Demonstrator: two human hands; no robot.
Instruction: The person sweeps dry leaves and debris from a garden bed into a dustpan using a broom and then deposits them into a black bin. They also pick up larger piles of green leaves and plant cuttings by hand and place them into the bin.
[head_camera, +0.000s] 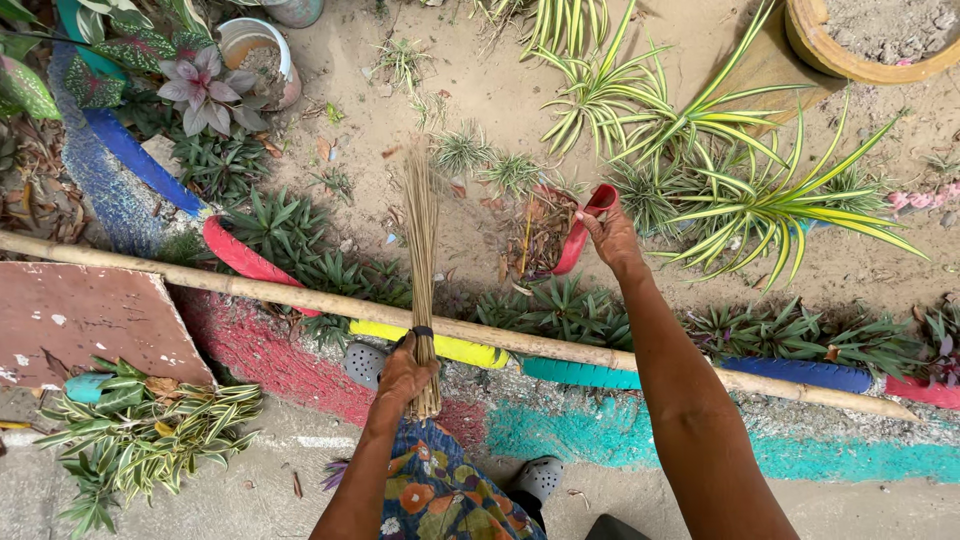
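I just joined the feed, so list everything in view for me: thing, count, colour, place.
broom: one, straw-coloured, centre, bristles up
dustpan: one, red, centre right, holding dry leaves
pole: one, tan, across the curb
curb: one, painted red, yellow, teal, blue
striped plants: several, green-yellow, upper right
pot: one, tan, top right
board: one, reddish, left
left hand: grips the broom
right hand: holds the dustpan
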